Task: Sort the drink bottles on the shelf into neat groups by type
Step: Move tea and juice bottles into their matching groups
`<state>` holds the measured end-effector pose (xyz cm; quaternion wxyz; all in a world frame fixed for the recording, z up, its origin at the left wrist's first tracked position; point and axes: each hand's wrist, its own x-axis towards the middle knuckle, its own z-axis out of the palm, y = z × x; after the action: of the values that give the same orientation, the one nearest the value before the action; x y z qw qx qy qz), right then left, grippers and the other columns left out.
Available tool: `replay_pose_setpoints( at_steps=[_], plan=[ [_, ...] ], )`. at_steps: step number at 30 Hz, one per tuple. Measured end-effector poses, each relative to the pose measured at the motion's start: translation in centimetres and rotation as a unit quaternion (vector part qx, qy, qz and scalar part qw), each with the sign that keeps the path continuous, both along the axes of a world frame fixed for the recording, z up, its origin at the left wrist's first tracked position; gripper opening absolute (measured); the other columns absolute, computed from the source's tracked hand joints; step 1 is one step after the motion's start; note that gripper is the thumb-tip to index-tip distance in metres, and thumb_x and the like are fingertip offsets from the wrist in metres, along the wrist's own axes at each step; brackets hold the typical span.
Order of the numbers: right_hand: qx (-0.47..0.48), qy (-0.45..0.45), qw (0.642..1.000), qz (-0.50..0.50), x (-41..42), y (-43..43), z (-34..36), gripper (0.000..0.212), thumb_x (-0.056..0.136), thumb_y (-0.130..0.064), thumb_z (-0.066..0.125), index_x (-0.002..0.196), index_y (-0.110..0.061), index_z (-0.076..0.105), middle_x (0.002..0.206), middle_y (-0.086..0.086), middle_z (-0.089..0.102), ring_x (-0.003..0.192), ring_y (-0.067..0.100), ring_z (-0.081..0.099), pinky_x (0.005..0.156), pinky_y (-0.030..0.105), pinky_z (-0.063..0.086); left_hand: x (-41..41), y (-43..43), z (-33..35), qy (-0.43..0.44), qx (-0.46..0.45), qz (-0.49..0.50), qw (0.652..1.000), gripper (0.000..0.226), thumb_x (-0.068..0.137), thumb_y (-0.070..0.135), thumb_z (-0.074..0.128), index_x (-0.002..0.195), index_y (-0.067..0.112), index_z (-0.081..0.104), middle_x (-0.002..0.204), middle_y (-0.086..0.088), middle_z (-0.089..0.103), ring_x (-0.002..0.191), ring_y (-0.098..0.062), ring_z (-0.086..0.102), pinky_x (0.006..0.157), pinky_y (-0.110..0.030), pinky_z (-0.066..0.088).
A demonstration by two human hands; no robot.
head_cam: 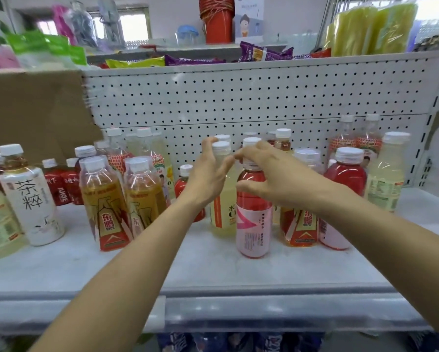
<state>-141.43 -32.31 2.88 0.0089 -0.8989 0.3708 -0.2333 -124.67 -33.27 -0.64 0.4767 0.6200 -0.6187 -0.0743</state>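
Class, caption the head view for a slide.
Sorting drinks on a shelf: left hand open by a pale yellow bottle, right hand at the neck of a red bottle.
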Motion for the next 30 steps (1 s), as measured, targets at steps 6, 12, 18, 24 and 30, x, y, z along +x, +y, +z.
replay_pose_setpoints(
  at_steps=[6, 12, 18, 24, 30],
  plan=[
    [-0.004, 0.016, 0.998, -0.065, -0.1, -0.1, 1.1, 0.059, 0.088, -0.032, 0.066, 0.142, -0.016, 0.047, 0.139, 0.007, 0.05, 0.123, 0.023, 0.05, 0.097, 0.031, 0.041, 2.0, 1.8, -0.2, -0.042, 0.006, -0.006, 0.999, 0.054, 0.102, 0.037, 0.049, 0.147, 0.023, 0.022, 0.118, -0.001, 0.058, 0.101, -0.017, 0.056, 0.083, -0.032, 0.041],
    [-0.011, 0.015, 0.995, -0.093, 1.4, -1.7, 2.6, 0.054, 0.09, -0.038, 0.063, 0.138, -0.018, 0.05, 0.139, 0.006, 0.05, 0.125, 0.023, 0.047, 0.1, 0.041, 0.044, 2.9, 2.8, -0.2, -0.066, -0.01, -0.008, 0.998, 0.051, 0.102, 0.036, 0.049, 0.143, 0.02, 0.023, 0.123, -0.005, 0.06, 0.102, -0.02, 0.06, 0.083, -0.033, 0.045],
    [0.023, 0.07, 0.986, -0.148, 4.2, -5.7, 5.2, 0.049, 0.098, -0.035, 0.053, 0.137, -0.006, 0.05, 0.139, 0.015, 0.052, 0.123, 0.034, 0.052, 0.101, 0.045, 0.044, 2.8, 2.6, -0.5, -0.062, -0.023, -0.003, 0.998, 0.052, 0.102, 0.036, 0.049, 0.144, 0.019, 0.023, 0.127, -0.007, 0.06, 0.099, -0.016, 0.054, 0.082, -0.03, 0.04],
    [0.043, 0.117, 0.987, -0.105, 5.0, -5.7, 5.2, 0.037, 0.089, -0.019, 0.068, 0.125, -0.016, 0.062, 0.132, 0.007, 0.059, 0.109, 0.026, 0.057, 0.088, 0.038, 0.045, 2.9, 3.0, -0.5, -0.055, -0.02, 0.0, 0.998, 0.051, 0.101, 0.036, 0.051, 0.143, 0.021, 0.024, 0.127, -0.007, 0.06, 0.109, -0.023, 0.059, 0.086, -0.033, 0.044],
    [0.007, 0.073, 0.996, -0.05, 4.2, -3.4, 4.1, 0.035, 0.092, -0.015, 0.065, 0.126, -0.017, 0.06, 0.131, 0.006, 0.056, 0.094, 0.019, 0.057, 0.075, 0.027, 0.04, 2.4, 4.4, -0.2, -0.016, -0.033, -0.022, 0.999, 0.05, 0.102, 0.032, 0.052, 0.144, 0.022, 0.026, 0.121, -0.003, 0.062, 0.105, -0.018, 0.061, 0.095, -0.041, 0.05]
  ],
)
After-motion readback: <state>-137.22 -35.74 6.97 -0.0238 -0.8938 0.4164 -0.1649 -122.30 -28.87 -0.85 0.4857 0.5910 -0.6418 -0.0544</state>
